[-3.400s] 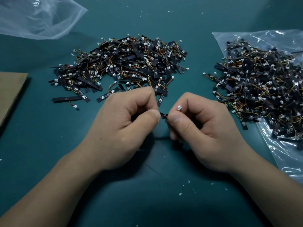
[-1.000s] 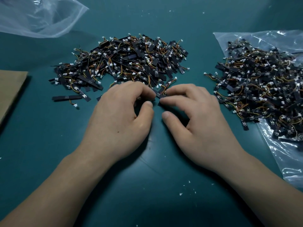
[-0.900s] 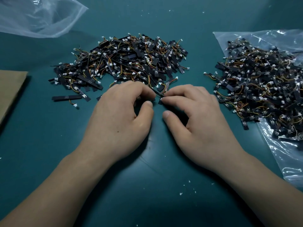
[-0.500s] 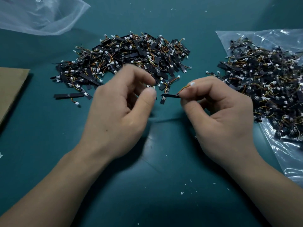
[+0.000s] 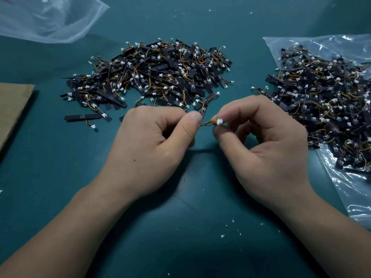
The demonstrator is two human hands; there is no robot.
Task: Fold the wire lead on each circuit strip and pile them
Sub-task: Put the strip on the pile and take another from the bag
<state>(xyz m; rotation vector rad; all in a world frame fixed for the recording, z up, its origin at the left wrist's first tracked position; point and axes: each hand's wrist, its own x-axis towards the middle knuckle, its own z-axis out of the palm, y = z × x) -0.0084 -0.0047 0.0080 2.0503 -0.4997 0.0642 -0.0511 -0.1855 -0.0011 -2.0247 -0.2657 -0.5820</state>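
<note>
Strip (image 5: 202, 125) hung between both hands, just before centre pile (image 5: 160, 77). Left hand (image 5: 152, 145) pinched its board end; right hand (image 5: 265, 145) pinched wire lead (image 5: 209, 122) at white connector (image 5: 219, 121). Judged featherlight, board stiff, wires limp and fragile.

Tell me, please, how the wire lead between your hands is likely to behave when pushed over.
It probably bends easily: the thin wire lead runs from the circuit strip in the left hand to the white connector pinched by the right hand. It likely keeps some curve, as leads in the centre pile lie curled. It seems very light, held by a pinch alone.
</note>
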